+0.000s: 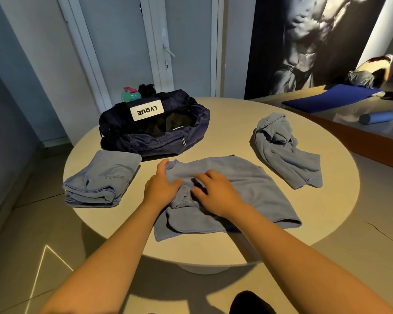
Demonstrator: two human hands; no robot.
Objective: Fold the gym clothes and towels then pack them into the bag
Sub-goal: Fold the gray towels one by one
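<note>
Left hand [162, 185] and right hand [216, 194] press, fingers loosely spread, on the towel [250, 184]; bag [154, 132] lies unzipped behind.

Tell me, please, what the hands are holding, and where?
Left hand and right hand rest on the blue cloth at its bunched middle; a grip cannot be told.

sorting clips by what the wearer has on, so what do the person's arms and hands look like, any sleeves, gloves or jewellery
The left forearm and right forearm are bare down to the frame's lower edge; no sleeve is in view. The left hand and right hand are ungloved. No watch, band or ring shows on the wrists or visible fingers, and no markings can be made out.
</note>
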